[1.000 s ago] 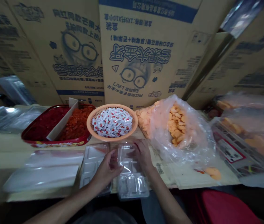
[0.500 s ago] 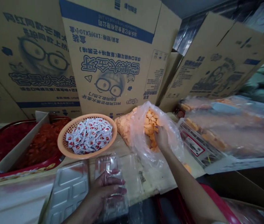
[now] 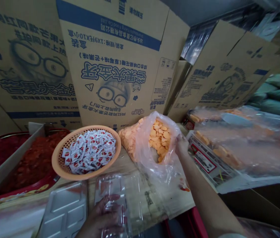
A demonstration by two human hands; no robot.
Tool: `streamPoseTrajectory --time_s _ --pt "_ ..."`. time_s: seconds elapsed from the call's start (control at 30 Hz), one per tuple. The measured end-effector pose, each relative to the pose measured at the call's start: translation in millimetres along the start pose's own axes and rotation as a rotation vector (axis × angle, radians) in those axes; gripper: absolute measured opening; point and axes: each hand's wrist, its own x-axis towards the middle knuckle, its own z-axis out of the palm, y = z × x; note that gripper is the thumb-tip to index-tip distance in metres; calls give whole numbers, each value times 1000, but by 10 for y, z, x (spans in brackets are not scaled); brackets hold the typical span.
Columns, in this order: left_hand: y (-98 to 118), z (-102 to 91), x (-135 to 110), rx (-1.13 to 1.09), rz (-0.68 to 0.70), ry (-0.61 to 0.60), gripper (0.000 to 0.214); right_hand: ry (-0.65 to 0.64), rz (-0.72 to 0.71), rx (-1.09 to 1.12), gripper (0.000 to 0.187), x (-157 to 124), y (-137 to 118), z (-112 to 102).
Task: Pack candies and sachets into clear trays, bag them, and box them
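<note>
Right now the left hand lies over a clear box at the near middle, fingers across it; whether it grips, I cannot tell. Farther right, the right hand is at the right rim of the bag, fingertips partly hidden, so a grasp cannot be made out. Orange pieces fill the bag's mouth. Left of it sits a basket of sachets.
</note>
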Motion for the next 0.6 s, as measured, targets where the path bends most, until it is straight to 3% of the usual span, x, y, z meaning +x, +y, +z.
streamPoseTrajectory --time_s 0.2,0.3,0.4,0.53,0.6 --pt "-76 31 8 -66 -50 23 59 -146 43 330 41 -124 -533 367" --pt "-176 114 101 -53 -67 -34 56 -309 99 549 47 -264 -542 372" --pt "-232 209 209 31 -41 -125 47 -440 202 728 44 -316 -407 226" --pt "-198 228 315 265 52 -293 38 -318 242 778 38 -200 -229 -21" --pt "-161 187 353 361 151 -338 38 -273 267 885 32 -125 -226 -31"
